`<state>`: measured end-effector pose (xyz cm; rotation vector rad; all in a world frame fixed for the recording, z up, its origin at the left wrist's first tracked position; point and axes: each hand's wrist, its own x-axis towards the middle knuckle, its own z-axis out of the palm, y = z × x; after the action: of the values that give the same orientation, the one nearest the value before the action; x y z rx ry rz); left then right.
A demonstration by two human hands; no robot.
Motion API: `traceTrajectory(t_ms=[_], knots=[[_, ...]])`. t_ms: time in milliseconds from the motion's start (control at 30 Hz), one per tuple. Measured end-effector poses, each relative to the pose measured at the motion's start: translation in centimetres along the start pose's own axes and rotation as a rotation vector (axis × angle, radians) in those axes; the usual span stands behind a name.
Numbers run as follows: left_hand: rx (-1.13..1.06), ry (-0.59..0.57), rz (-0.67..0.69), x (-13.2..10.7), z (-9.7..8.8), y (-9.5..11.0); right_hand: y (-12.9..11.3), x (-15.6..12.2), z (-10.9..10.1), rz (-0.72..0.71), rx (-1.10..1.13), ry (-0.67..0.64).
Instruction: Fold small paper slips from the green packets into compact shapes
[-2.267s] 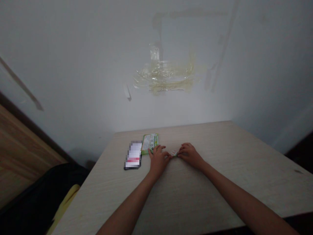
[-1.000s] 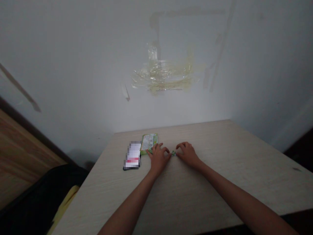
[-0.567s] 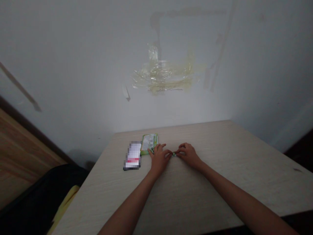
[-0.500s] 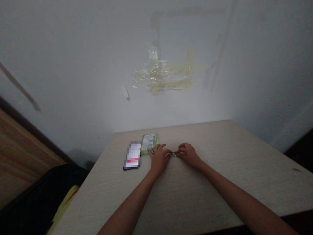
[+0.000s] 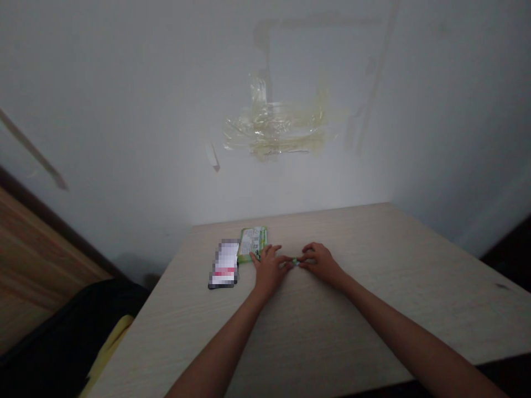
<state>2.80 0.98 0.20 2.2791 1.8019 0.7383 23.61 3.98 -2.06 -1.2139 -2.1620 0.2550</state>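
Note:
Between my two hands is a small green and whitish piece (image 5: 295, 262), too small to make out its kind. My left hand (image 5: 270, 272) pinches its left side with thumb and forefinger, the other fingers spread toward a flat green and white packet (image 5: 252, 243). From the right, my right hand (image 5: 320, 264) pinches the piece's other side, its remaining fingers curled above. Both hands rest low over the table. The fingertips cover much of the piece.
A phone (image 5: 224, 265) with a blurred-out screen lies left of the packet on the pale wooden table (image 5: 373, 320). Behind the table rises a wall (image 5: 157, 132) with peeling clear tape (image 5: 274, 130). Dark and yellow cloth (image 5: 110, 345) sits beyond the left edge.
Almost nothing differs. My fingertips have shifted very slightly around the small green piece; the packet and phone stay in place.

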Motion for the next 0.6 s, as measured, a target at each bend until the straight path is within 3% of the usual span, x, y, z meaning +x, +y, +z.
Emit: traceTrajectory(t_ms=[600], knots=[[0.008,-0.018,0.027,0.03,-0.13,0.09,-1.02,0.09,-0.3,-0.062,0.102,-0.013]])
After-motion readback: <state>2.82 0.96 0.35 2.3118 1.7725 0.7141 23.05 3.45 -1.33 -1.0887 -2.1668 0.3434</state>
